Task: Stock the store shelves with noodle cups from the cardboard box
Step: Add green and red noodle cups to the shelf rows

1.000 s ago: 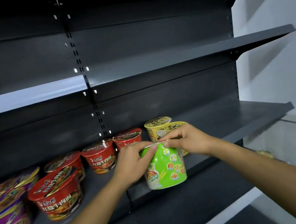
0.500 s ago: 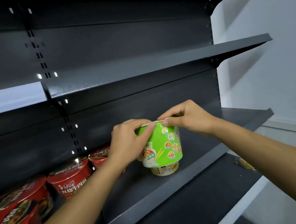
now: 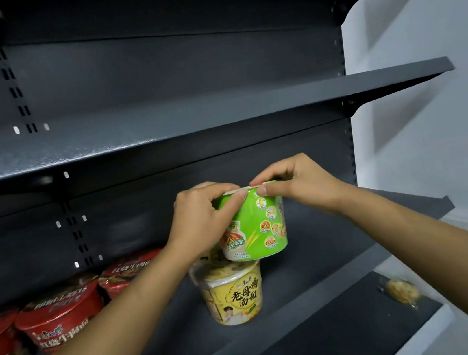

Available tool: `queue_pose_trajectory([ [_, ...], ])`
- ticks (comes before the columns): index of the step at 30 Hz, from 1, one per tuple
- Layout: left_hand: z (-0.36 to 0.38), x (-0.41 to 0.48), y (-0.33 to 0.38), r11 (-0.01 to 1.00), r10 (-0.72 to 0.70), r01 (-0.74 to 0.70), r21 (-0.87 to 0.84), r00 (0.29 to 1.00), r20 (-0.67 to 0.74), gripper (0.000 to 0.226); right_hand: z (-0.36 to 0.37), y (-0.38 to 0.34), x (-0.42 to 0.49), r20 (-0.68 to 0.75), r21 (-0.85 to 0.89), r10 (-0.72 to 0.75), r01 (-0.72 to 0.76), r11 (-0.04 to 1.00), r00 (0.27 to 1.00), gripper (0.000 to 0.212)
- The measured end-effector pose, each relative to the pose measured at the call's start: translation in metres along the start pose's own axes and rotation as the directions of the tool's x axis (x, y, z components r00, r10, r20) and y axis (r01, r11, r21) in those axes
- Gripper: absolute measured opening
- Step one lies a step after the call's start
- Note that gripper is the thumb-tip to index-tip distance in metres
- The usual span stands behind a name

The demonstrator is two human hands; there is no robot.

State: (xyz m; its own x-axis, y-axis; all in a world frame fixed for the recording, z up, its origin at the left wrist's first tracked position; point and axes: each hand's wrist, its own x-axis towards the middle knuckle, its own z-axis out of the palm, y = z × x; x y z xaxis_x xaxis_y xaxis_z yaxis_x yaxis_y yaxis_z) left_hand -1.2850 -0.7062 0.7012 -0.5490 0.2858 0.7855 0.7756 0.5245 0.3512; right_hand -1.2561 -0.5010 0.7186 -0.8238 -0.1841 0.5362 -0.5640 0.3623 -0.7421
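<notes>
Gripping green noodle cup [image 3: 253, 226] with both hands

Red noodle cups [image 3: 62, 318] stand on the shelf [image 3: 319, 286], left. Left hand [image 3: 200, 222] wraps the green cup's side; right hand [image 3: 298, 186] pinches its rim. It is upright above a yellow noodle cup [image 3: 235, 295], contact unconfirmed.

One green cup [image 3: 257, 228], one yellow cup [image 3: 235, 297], three red cups [image 3: 61, 320], two hands [image 3: 201, 228] [image 3: 298, 187], one packet [image 3: 401, 290].

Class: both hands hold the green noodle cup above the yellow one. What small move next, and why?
Probably ease the green noodle cup left and down onto the yellow noodle cup: left hand and right hand pinch its rim; it overhangs rightward.
</notes>
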Motion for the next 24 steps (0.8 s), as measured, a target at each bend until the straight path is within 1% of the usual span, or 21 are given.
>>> queue_pose_trajectory([
  [4,0.031,0.015,0.003,0.999,-0.002,0.001,0.036,1.000,0.024,0.045,-0.028,0.030,0.013,0.027,-0.003,0.021,-0.021,1.000,0.999,0.014],
  [9,0.059,0.022,0.002,0.997,0.000,-0.011,0.073,0.989,0.145,0.036,-0.049,0.069,0.020,0.061,-0.005,0.054,-0.054,0.999,0.997,0.014],
  [12,0.074,0.024,-0.005,0.997,-0.049,0.033,0.075,0.975,0.218,0.034,-0.055,0.089,0.022,0.061,0.008,0.071,-0.071,0.997,0.996,0.015],
  [15,0.086,0.029,-0.010,0.994,-0.095,0.078,0.071,0.954,0.283,0.025,-0.057,0.106,0.021,0.054,0.022,0.085,-0.086,0.996,0.995,0.016],
  [17,0.093,0.033,-0.013,0.993,-0.110,0.091,0.073,0.941,0.321,0.024,-0.058,0.116,0.020,0.037,0.025,0.090,-0.091,0.996,0.995,0.017],
  [20,0.100,0.040,-0.019,0.988,-0.155,0.134,0.080,0.908,0.390,0.026,-0.059,0.131,0.019,0.020,0.004,0.116,-0.117,0.993,0.993,0.018],
  [24,0.110,0.040,-0.033,0.976,-0.217,0.186,0.111,0.851,0.478,0.033,-0.060,0.151,0.018,0.050,0.018,0.165,-0.166,0.986,0.985,0.018],
])
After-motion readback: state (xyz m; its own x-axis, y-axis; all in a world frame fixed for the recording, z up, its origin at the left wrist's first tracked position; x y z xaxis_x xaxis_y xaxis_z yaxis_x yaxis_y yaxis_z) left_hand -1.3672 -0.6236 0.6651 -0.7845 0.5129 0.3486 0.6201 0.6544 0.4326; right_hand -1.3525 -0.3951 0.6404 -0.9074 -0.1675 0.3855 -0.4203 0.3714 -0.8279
